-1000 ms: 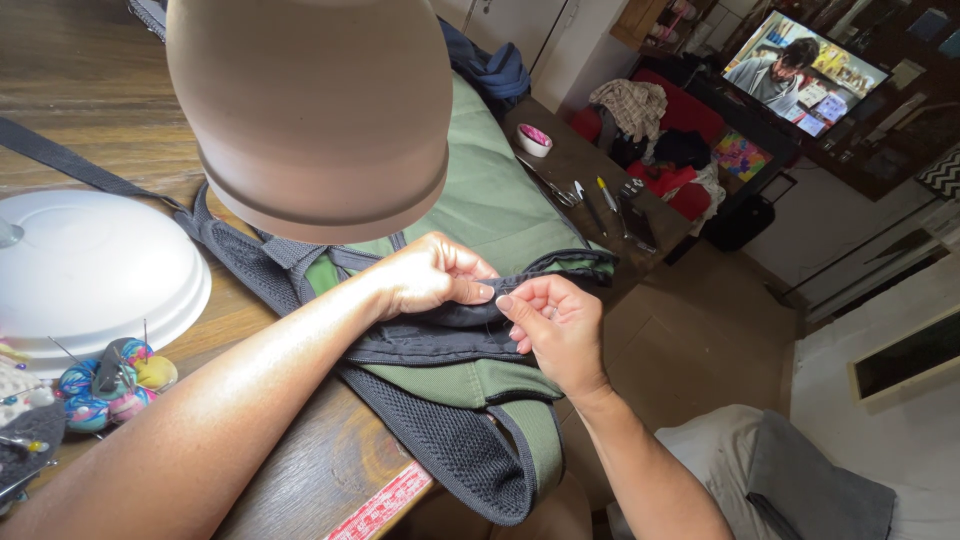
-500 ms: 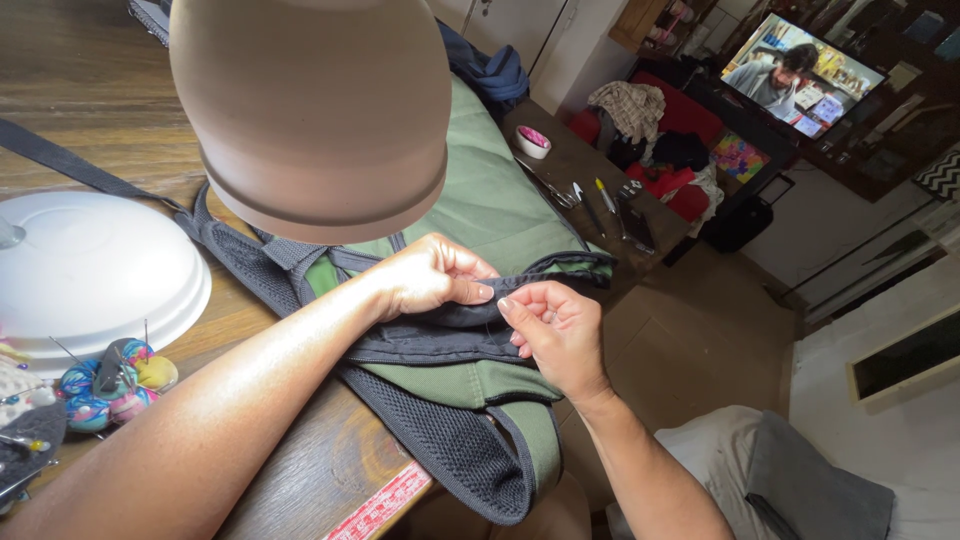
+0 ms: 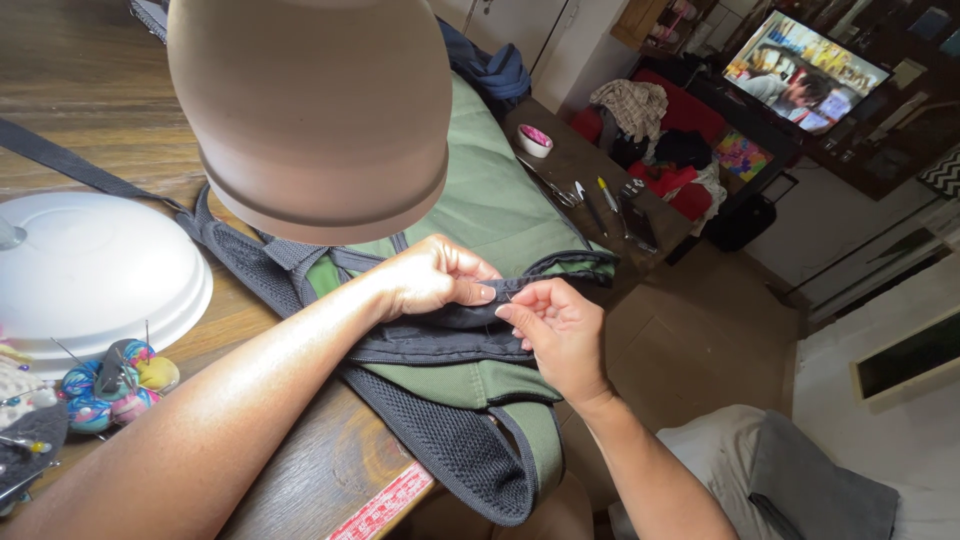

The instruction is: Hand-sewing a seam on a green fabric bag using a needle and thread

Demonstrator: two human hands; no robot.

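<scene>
A green backpack (image 3: 500, 200) with black mesh straps (image 3: 450, 445) lies over the edge of a wooden table (image 3: 90, 110). My left hand (image 3: 435, 278) pinches a black fabric strap (image 3: 440, 335) of the backpack against the bag. My right hand (image 3: 555, 330) meets it from the right, thumb and forefinger closed on the same strap edge, apparently on a thin needle. The fingertips of both hands touch.
A brown lamp shade (image 3: 310, 110) hangs close in front, hiding part of the bag. A white dome lamp base (image 3: 95, 275) and a colourful pincushion (image 3: 110, 385) sit at left. Behind stand a side table with pens and scissors (image 3: 590, 190), a pile of clothes (image 3: 650, 130) and a television (image 3: 805, 75).
Both hands stay on the strap; my right fingers have shifted slightly along its edge.
</scene>
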